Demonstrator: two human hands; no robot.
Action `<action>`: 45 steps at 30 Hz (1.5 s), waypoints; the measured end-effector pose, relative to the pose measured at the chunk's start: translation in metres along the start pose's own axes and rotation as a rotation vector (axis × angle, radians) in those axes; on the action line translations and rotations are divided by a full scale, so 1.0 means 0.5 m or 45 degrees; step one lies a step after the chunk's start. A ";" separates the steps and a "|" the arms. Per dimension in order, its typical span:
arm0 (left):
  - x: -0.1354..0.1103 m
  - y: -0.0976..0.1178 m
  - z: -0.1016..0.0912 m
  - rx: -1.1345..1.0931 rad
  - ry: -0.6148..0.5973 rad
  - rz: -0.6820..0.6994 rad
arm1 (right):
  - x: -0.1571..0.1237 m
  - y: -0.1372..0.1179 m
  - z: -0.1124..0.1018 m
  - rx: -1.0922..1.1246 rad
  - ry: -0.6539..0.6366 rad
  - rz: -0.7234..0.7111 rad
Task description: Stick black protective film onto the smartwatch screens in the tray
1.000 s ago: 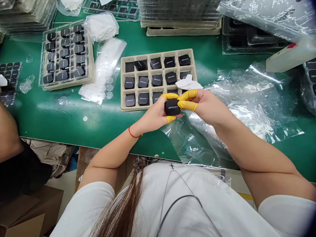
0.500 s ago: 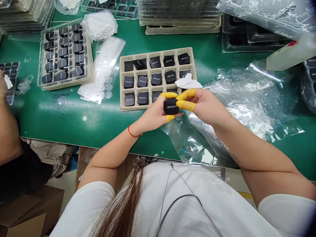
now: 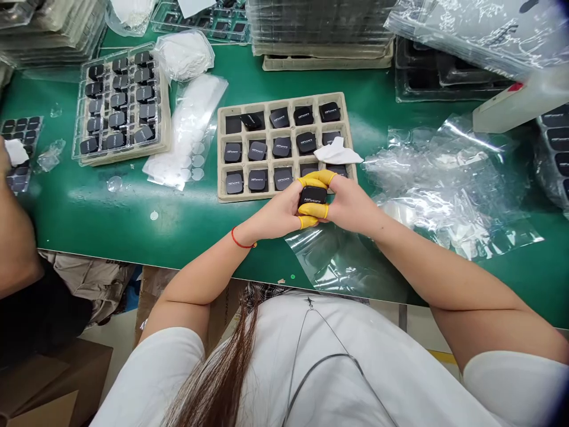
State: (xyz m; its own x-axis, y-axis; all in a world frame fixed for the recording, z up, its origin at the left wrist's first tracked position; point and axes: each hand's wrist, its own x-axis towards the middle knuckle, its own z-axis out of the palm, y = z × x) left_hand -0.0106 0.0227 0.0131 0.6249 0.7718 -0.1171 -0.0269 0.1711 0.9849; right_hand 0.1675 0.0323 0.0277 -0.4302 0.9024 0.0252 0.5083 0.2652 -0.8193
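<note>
Head view: hands (image 3: pixel 276 216) (image 3: pixel 353 207) hold black case (image 3: pixel 313 196)

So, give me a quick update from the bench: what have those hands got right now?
Left hand and right hand gripping a black square case. Yellow finger cots on. White tissue on the tray just beyond, not in the way.

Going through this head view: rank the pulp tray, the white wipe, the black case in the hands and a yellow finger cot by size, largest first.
1. the pulp tray
2. the white wipe
3. the black case and yellow finger cot: these look alike and sit nearer the camera, so unranked.
</note>
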 end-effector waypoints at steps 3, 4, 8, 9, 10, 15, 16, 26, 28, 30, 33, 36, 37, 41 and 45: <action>0.002 -0.002 0.002 -0.123 0.009 -0.083 | 0.003 0.010 0.005 0.158 -0.025 0.083; 0.002 -0.003 0.004 -0.170 0.019 -0.099 | 0.002 0.013 0.009 0.177 0.004 0.087; 0.009 -0.006 0.013 -0.144 0.162 -0.115 | -0.011 0.015 0.031 -0.048 0.292 -0.026; 0.011 -0.005 0.014 -0.108 0.213 -0.123 | -0.011 0.010 0.034 -0.126 0.351 -0.076; 0.013 -0.001 0.011 -0.079 0.254 -0.134 | -0.008 0.002 0.033 -0.177 0.381 -0.130; -0.051 0.063 -0.056 0.099 0.476 -0.080 | 0.118 -0.056 0.005 -0.151 0.415 -0.291; -0.090 0.079 -0.079 0.199 0.587 -0.048 | 0.167 -0.065 0.006 -0.129 0.436 -0.282; -0.665 0.051 -0.134 0.329 1.888 -0.168 | 0.475 -0.091 0.171 -0.629 0.146 0.012; -0.734 0.017 -0.115 0.365 2.051 -0.215 | 0.457 -0.079 0.164 -0.685 0.129 -0.011; -0.784 -0.017 -0.103 0.412 2.157 -0.297 | 0.435 -0.056 0.145 -0.733 0.109 -0.009; -0.829 -0.062 -0.104 0.468 2.226 -0.462 | 0.414 -0.017 0.117 -0.780 0.076 -0.001; -0.839 -0.091 -0.116 0.542 2.222 -0.594 | 0.409 0.010 0.097 -0.815 0.090 -0.008; -0.835 -0.096 -0.120 0.576 2.202 -0.630 | 0.409 0.015 0.092 -0.823 0.096 -0.009; -0.799 -0.097 -0.134 0.786 2.160 -0.793 | 0.418 0.031 0.071 -0.623 0.040 -0.041; -0.733 -0.077 -0.143 0.952 2.106 -0.812 | 0.414 0.046 0.053 -0.520 0.035 -0.034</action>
State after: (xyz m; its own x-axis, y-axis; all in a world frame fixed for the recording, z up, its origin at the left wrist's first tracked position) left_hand -0.2944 -0.2232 0.0091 -0.8576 0.5135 0.0280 0.4429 0.7098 0.5478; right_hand 0.0703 0.2165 -0.0009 -0.4300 0.9006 0.0635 0.7540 0.3969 -0.5233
